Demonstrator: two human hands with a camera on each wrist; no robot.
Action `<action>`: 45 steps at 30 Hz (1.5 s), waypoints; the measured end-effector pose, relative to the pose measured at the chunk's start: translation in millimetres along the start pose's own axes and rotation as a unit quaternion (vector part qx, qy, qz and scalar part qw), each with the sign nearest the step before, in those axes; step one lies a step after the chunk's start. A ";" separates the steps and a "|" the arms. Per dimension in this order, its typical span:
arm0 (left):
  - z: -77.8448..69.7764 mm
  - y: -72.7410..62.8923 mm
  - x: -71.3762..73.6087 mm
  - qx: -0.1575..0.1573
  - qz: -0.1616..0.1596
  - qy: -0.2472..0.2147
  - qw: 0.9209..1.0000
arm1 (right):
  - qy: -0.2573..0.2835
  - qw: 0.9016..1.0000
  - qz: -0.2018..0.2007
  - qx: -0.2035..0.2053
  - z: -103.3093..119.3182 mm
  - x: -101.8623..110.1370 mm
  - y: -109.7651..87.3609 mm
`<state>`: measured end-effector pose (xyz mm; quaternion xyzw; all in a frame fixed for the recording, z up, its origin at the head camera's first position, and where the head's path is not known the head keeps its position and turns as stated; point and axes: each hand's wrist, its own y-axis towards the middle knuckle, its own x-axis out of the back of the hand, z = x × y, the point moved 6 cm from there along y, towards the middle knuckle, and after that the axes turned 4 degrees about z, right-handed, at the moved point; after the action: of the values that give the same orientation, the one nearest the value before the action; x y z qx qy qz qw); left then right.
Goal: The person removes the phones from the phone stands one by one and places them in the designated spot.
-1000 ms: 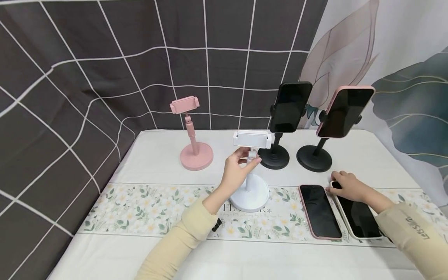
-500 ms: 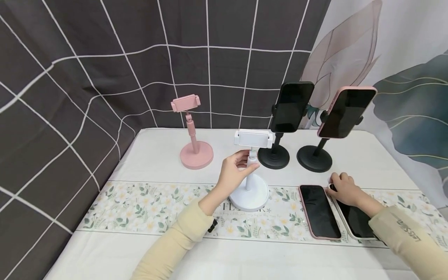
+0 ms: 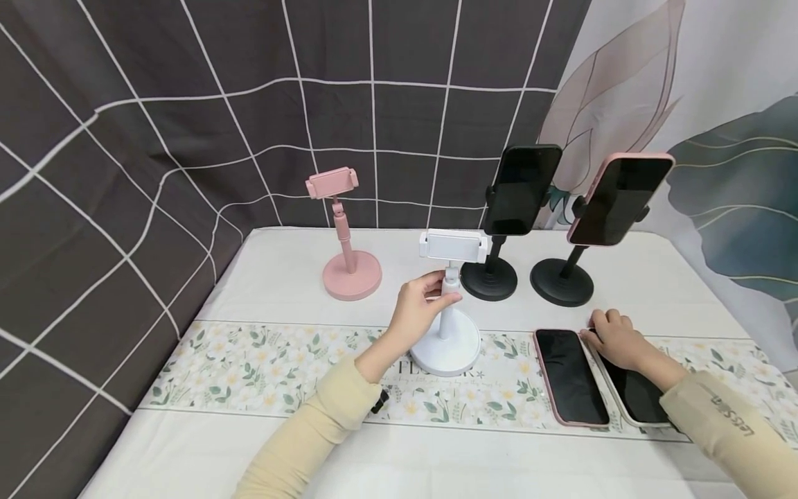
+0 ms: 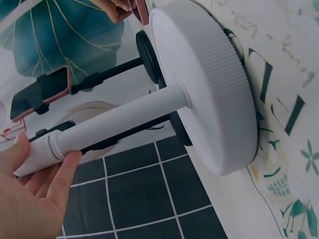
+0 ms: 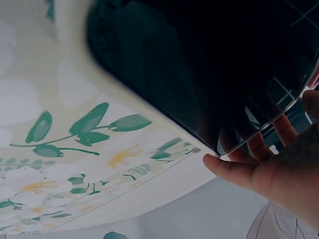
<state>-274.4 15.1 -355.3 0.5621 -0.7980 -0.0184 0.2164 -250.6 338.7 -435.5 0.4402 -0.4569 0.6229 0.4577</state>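
Observation:
My left hand (image 3: 416,313) grips the upper pole of a white phone stand (image 3: 450,350), fingers behind it and thumb in front. The stand's round base is on the floral strip, and its clamp holds no phone. In the left wrist view, thumb and fingers wrap the ribbed collar of the white pole (image 4: 119,117). My right hand (image 3: 618,339) holds the far end of a white-edged smartphone (image 3: 637,396) lying screen up. In the right wrist view its fingers curl around the edge of the dark-screened phone (image 5: 164,74). The hand and sleeve hide part of that phone.
A pink-edged smartphone (image 3: 570,378) lies just left of the held one. Behind stand two black phone stands, bearing a black phone (image 3: 522,190) and a pink-edged phone (image 3: 618,201). A pink phone stand (image 3: 352,277) without a phone is at back left. A dark grid curtain (image 3: 249,104) borders the table.
My right hand has shifted slightly further over the white-edged phone, its sleeve covering more of the screen. My left hand has slid slightly down on the pole. The stands stay in place.

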 end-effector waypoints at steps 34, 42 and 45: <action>27.8 96.8 53.4 0.034 -0.114 0.063 0.991 | -0.023 1.000 -0.001 0.006 1.3 2.8 -7.0; 36.2 105.1 62.7 0.038 -0.131 0.061 0.989 | -0.018 1.000 -0.001 0.016 2.8 4.6 -5.5; 37.1 108.7 61.8 0.046 -0.116 0.079 0.989 | -0.017 1.000 0.000 0.017 1.6 5.5 -5.3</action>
<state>-401.6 -8.8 -339.1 0.6598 -0.7079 0.0379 0.2492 -246.3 338.9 -428.9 0.4589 -0.4540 0.6226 0.4424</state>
